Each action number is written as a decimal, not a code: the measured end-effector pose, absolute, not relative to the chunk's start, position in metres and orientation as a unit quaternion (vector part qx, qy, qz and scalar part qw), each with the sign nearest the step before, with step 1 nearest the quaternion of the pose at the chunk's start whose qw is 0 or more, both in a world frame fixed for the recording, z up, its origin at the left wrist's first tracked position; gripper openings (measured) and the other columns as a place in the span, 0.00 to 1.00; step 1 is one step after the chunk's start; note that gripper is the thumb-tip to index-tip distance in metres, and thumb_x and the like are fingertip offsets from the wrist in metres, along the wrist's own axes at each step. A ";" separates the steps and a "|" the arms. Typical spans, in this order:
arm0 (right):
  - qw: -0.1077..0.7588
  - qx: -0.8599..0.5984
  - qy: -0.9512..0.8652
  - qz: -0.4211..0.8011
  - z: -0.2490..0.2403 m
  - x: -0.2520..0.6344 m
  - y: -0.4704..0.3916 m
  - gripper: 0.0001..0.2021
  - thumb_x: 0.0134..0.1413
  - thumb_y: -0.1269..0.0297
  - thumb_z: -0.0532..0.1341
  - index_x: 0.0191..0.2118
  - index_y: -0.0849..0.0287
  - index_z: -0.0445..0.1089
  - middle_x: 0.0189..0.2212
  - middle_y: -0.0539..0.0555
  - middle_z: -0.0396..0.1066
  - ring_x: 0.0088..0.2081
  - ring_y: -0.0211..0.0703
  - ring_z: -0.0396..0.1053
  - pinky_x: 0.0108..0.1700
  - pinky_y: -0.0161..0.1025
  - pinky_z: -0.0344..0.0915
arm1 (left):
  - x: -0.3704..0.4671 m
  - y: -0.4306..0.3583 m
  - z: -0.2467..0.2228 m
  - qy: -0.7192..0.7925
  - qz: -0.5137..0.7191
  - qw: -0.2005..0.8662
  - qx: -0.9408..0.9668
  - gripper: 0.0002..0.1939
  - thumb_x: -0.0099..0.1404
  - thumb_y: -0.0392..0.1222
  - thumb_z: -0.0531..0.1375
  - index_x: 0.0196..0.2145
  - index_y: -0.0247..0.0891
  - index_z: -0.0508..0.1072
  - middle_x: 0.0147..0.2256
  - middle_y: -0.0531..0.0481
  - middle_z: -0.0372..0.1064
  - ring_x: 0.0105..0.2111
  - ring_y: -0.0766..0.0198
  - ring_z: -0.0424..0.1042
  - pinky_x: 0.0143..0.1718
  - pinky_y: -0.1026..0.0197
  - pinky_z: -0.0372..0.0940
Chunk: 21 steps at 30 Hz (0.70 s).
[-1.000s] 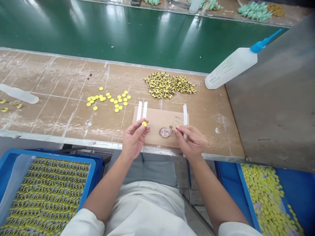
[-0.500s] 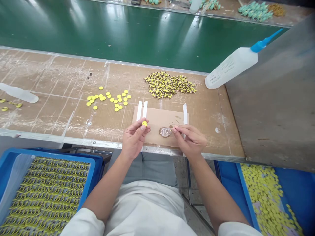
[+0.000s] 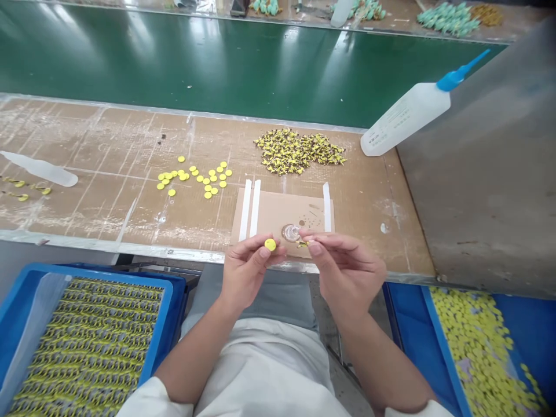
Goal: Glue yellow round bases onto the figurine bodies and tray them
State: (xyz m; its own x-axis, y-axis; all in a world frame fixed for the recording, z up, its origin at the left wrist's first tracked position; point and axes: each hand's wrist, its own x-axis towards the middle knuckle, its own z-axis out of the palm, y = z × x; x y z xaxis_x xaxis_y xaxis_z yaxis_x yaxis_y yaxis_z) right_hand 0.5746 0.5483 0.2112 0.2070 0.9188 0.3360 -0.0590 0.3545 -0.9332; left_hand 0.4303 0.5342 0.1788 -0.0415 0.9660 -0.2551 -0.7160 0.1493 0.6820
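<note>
1 yellow disc (image 3: 270, 245) is pinched in the left hand (image 3: 244, 271), near 1 small yellow piece (image 3: 302, 244) the right hand (image 3: 350, 269) grips.

In the far right corner of the desk (image 3: 234, 142) there's a white bottle (image 3: 406, 119) with a blue nozzle (image 3: 464, 70), next to the grey panel (image 3: 482, 174) along the right edge. A green surface (image 3: 243, 75) runs past the far edge; beyond, a turquoise heap (image 3: 447, 19) and a brownish heap (image 3: 487, 14) sit near another worktop's edge.
</note>
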 end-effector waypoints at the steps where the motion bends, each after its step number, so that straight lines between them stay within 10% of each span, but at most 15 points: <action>1: 0.649 -0.418 -0.509 0.382 0.215 0.571 0.546 0.04 0.59 0.68 0.72 0.38 0.55 0.78 0.37 0.55 0.79 0.40 0.52 0.80 0.48 0.49 0.80 | 0.432 0.531 0.182 0.357 0.624 0.671 0.179 0.12 0.55 0.44 0.75 0.38 0.44 0.85 0.36 0.47 0.83 0.35 0.60 0.82 0.37 0.62 0.79; 21: 0.646 -0.379 -0.523 0.407 0.219 0.560 0.533 0.06 0.59 0.74 0.71 0.39 0.56 0.80 0.39 0.55 0.79 0.40 0.51 0.80 0.44 0.45 0.83 | 0.434 0.516 0.191 0.361 0.632 0.650 0.222 0.10 0.58 0.41 0.73 0.40 0.44 0.85 0.42 0.45 0.81 0.41 0.56 0.82 0.40 0.61 0.80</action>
